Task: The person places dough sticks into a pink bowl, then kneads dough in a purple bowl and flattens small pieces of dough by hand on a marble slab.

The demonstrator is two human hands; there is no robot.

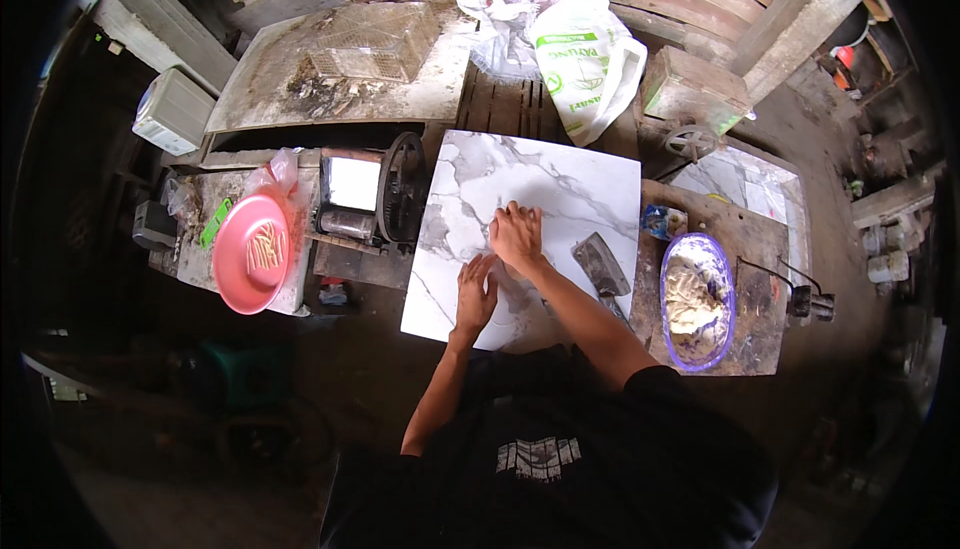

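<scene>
A big white board (pixel 560 189) sits between a purple tub (pixel 731 299) of pale dough (pixel 692 299), past its right edge, and a pink bowl (pixel 224 267) of strips (pixel 265 249), past its left edge. The right hand (pixel 517 234) has bent fingers on the board's middle; I can't tell if it grips something. The left hand (pixel 477 296) is loose, with nothing seen in it, closer to the near edge. A grey block (pixel 600 265) lies by the right edge, toward the near corner. The right arm (pixel 592 322) might bump it off. Its long side slants from far left to near right; its front end I can't tell.
</scene>
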